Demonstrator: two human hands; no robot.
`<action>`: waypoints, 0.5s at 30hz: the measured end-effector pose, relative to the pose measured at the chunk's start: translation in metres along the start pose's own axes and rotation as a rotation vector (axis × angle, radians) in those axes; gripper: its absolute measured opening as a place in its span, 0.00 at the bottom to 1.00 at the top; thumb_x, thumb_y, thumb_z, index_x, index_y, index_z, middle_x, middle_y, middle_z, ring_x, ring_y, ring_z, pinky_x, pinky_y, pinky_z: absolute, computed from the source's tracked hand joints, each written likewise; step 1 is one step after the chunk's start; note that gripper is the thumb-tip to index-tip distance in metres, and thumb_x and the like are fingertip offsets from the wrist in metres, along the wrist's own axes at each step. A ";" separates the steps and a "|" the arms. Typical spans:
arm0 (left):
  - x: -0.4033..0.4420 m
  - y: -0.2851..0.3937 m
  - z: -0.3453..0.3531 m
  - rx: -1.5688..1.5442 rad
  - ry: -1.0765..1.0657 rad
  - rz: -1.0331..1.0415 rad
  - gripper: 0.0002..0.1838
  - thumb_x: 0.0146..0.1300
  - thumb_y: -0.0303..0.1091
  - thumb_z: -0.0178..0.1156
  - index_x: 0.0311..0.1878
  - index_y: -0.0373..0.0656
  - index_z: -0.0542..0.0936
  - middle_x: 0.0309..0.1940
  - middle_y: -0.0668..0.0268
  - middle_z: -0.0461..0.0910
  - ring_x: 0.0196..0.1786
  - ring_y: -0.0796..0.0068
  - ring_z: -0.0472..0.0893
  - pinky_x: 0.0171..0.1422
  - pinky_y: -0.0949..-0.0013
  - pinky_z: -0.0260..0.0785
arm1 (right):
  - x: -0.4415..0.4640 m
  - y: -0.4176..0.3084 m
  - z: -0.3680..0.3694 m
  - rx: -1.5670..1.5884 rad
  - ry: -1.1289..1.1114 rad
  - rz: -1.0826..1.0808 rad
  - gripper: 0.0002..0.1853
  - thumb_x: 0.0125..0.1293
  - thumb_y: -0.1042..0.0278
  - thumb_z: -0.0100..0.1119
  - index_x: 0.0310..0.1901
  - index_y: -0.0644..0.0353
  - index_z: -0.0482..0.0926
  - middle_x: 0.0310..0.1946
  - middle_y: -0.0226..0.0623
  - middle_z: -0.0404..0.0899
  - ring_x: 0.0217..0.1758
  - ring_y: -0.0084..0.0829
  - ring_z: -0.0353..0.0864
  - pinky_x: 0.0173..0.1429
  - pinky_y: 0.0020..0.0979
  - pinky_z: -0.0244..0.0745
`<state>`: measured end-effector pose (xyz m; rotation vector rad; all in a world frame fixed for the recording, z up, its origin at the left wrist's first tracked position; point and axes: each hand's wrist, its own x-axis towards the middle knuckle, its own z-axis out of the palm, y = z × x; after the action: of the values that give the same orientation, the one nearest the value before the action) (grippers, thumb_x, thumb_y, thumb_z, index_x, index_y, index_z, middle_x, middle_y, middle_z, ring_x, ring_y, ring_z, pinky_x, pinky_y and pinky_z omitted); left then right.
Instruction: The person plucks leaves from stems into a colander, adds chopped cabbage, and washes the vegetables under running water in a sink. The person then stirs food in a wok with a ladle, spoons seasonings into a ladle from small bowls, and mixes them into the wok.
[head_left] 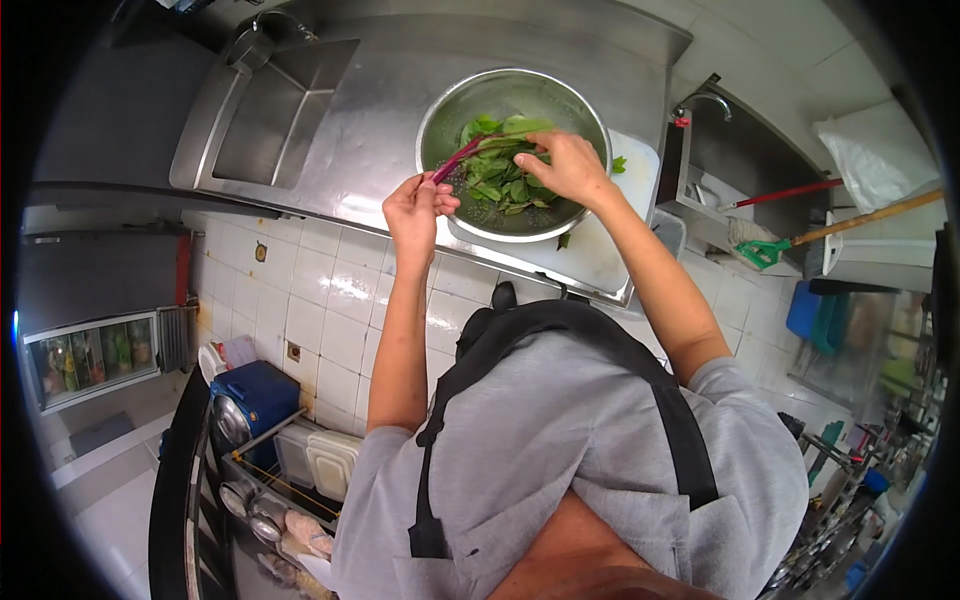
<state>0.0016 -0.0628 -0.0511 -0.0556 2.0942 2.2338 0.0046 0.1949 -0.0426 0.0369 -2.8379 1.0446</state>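
Observation:
My left hand (412, 207) is closed around the lower part of a reddish-purple stem (457, 161), just outside the left rim of a perforated metal colander (440, 105). The stem slants up to the right, with green leaves at its far end. Over the colander, my right hand (567, 168) has its fingers curled at that leafy end, pinching the greens; its fingertips are partly hidden. Below both hands, a heap of loose green leaves (490, 180) lies in the colander. The colander stands on a white cutting board (590, 245).
A steel sink (255, 130) is set into the counter (385, 85) at left. Stray leaf bits (619, 164) lie on the board. At right are another tap (710, 100), a red handle (790, 192) and a green-headed mop (765, 252). A blue container (255, 400) stands at lower left.

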 end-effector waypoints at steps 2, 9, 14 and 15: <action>-0.001 -0.008 0.003 -0.178 0.071 -0.051 0.11 0.76 0.24 0.52 0.53 0.24 0.78 0.36 0.52 0.86 0.30 0.69 0.86 0.34 0.73 0.79 | 0.001 0.001 -0.001 0.127 0.018 0.034 0.28 0.65 0.46 0.69 0.57 0.61 0.84 0.40 0.44 0.89 0.43 0.45 0.89 0.53 0.43 0.82; -0.007 -0.022 0.038 -0.302 -0.335 -0.424 0.08 0.72 0.23 0.51 0.51 0.37 0.74 0.30 0.61 0.80 0.25 0.77 0.72 0.28 0.74 0.64 | 0.027 -0.008 0.041 0.831 0.096 0.139 0.13 0.64 0.69 0.72 0.44 0.66 0.79 0.29 0.37 0.83 0.34 0.25 0.86 0.37 0.32 0.80; 0.003 -0.038 0.052 -0.315 -0.330 -0.414 0.08 0.77 0.30 0.50 0.51 0.38 0.75 0.28 0.66 0.76 0.20 0.82 0.65 0.23 0.76 0.55 | 0.017 -0.005 0.032 0.395 0.113 -0.171 0.07 0.63 0.71 0.69 0.41 0.62 0.83 0.34 0.43 0.86 0.32 0.37 0.86 0.38 0.39 0.80; 0.002 -0.036 0.054 -0.267 -0.292 -0.385 0.08 0.77 0.30 0.50 0.49 0.38 0.75 0.26 0.66 0.76 0.19 0.82 0.64 0.22 0.75 0.54 | 0.015 -0.003 0.033 0.355 0.132 -0.274 0.06 0.63 0.71 0.68 0.39 0.62 0.84 0.35 0.45 0.86 0.32 0.42 0.86 0.38 0.42 0.80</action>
<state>0.0037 -0.0061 -0.0837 -0.1283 1.4863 2.1161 -0.0131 0.1717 -0.0643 0.3612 -2.4102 1.4066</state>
